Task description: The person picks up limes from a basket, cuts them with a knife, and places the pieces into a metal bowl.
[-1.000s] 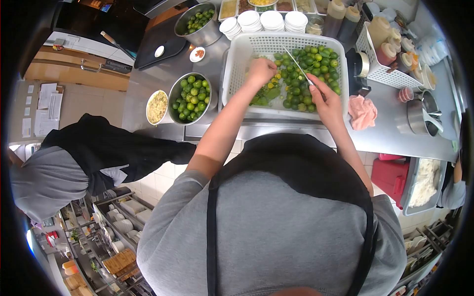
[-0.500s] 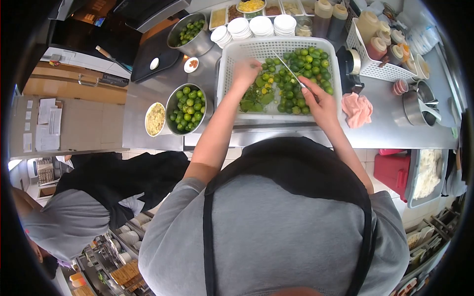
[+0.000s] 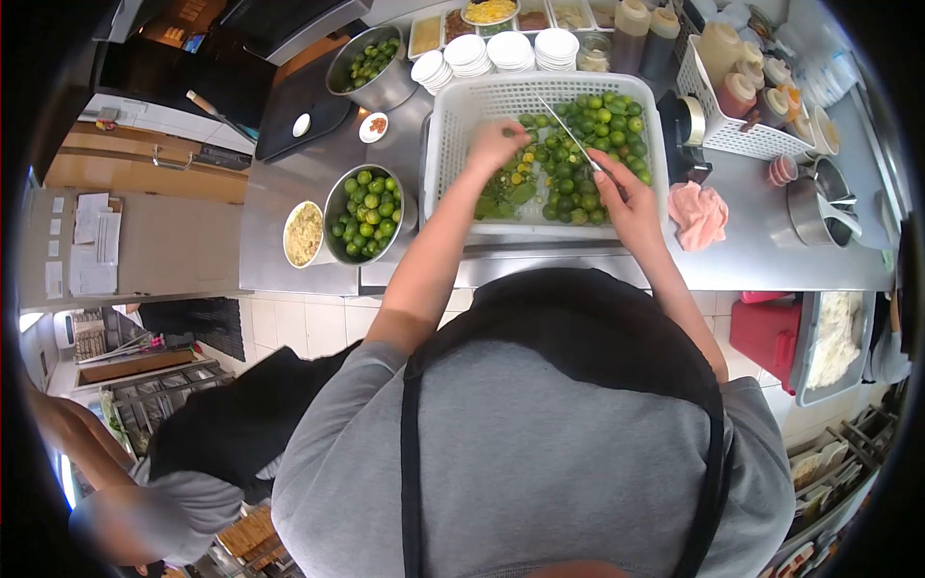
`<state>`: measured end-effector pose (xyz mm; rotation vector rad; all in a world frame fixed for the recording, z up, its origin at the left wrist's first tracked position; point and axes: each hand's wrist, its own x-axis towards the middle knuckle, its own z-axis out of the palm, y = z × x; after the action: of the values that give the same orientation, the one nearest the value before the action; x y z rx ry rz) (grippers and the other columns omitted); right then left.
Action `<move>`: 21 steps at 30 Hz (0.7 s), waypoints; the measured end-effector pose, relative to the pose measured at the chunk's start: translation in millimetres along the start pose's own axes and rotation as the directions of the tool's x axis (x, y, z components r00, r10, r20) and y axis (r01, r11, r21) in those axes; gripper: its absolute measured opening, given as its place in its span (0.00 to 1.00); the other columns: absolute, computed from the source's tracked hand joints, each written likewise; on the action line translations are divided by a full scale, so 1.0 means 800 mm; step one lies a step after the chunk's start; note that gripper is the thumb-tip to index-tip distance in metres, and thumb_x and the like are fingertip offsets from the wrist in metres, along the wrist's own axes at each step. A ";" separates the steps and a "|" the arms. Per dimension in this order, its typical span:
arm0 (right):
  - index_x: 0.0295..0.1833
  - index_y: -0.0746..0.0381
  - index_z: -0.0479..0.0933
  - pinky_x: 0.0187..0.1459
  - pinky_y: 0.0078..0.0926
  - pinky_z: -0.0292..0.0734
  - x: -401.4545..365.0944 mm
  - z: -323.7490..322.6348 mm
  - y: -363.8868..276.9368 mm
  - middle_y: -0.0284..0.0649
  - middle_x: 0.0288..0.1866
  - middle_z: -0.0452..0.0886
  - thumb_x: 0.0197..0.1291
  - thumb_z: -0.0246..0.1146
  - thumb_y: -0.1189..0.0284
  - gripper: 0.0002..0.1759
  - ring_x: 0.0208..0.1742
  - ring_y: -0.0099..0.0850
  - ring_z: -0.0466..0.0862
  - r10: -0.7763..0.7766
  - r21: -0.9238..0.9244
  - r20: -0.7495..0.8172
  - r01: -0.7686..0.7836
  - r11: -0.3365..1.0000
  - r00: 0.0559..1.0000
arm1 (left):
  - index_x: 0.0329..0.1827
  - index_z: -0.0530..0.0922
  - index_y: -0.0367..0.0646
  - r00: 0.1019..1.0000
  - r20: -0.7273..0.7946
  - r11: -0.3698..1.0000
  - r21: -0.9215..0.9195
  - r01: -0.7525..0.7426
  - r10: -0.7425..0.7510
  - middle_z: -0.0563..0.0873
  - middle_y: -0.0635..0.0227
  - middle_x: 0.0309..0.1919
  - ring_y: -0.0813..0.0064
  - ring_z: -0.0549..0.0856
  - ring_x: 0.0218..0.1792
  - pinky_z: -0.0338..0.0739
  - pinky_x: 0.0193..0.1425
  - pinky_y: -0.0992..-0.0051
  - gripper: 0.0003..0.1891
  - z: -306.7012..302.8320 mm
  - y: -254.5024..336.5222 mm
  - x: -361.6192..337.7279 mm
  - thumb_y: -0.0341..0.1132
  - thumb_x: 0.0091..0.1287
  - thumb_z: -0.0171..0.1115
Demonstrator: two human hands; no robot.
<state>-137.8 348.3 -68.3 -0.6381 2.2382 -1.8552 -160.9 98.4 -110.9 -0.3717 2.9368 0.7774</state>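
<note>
A white plastic basket in front of me holds many small green limes, with leaves and trimmed yellowish bits at its left. My right hand grips a small knife over the limes, its thin blade pointing up and to the left. Over the basket's left half is my left hand, fingers drawn together near the limes. Whatever may be in those fingers is hidden.
Left of the basket stand a steel bowl of limes, a tub of chopped food and a steel pot. Stacked white lids line the back. A pink cloth and a bottle basket are right. Another person is at lower left.
My left hand has shifted slightly right, toward the limes. The knife and right hand have moved a little. The other person has moved lower in the view and turned.
</note>
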 end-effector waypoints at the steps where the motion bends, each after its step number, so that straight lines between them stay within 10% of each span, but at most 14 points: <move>1: 0.55 0.57 0.76 0.26 0.17 0.64 -0.001 0.000 -0.001 0.31 0.23 0.75 0.63 0.57 0.68 0.16 0.23 0.17 0.67 -0.010 0.012 -0.002 0.010 1.000 1.000 | 0.44 0.78 0.33 0.995 0.018 0.855 -0.509 0.093 -0.097 0.83 0.58 0.38 0.64 0.83 0.39 0.78 0.48 0.68 0.13 -0.013 0.006 -0.013 0.31 0.60 0.60; 2: 0.55 0.57 0.76 0.26 0.17 0.64 -0.002 0.000 0.000 0.31 0.23 0.75 0.63 0.57 0.68 0.16 0.23 0.17 0.67 -0.006 0.014 -0.003 0.006 1.000 1.000 | 0.49 0.76 0.34 0.980 0.083 0.462 -0.873 0.158 -0.178 0.82 0.62 0.41 0.65 0.82 0.43 0.77 0.52 0.65 0.14 -0.026 0.011 -0.026 0.32 0.63 0.58; 6: 0.56 0.58 0.75 0.28 0.17 0.66 0.000 0.006 -0.001 0.33 0.26 0.78 0.63 0.57 0.68 0.16 0.24 0.17 0.69 0.032 -0.003 0.045 -0.032 0.999 0.998 | 0.52 0.73 0.33 1.000 -0.003 0.023 -1.000 -0.003 -0.010 0.78 0.66 0.48 0.75 0.78 0.47 0.73 0.62 0.66 0.13 -0.066 0.023 -0.069 0.27 0.65 0.55; 13: 0.57 0.60 0.74 0.40 0.16 0.70 -0.003 0.018 -0.008 0.39 0.46 0.82 0.64 0.56 0.69 0.17 0.35 0.19 0.75 0.007 0.072 0.154 -0.018 0.997 0.988 | 0.53 0.72 0.31 0.994 -0.090 -0.038 -0.995 -0.092 -0.066 0.78 0.67 0.42 0.78 0.79 0.44 0.74 0.60 0.68 0.16 -0.075 0.027 -0.099 0.24 0.62 0.58; 21: 0.57 0.61 0.74 0.44 0.18 0.70 -0.006 0.015 -0.021 0.39 0.47 0.82 0.64 0.56 0.69 0.17 0.40 0.21 0.77 0.031 0.081 0.190 -0.047 0.996 0.981 | 0.53 0.72 0.31 0.989 -0.119 -0.026 -0.992 -0.122 -0.082 0.78 0.60 0.47 0.71 0.80 0.48 0.76 0.59 0.69 0.15 -0.078 0.031 -0.105 0.25 0.63 0.57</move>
<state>-125.2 337.7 -55.2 -0.7181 2.0268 -1.7795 -86.7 105.9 -33.0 -0.4030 1.6764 2.9345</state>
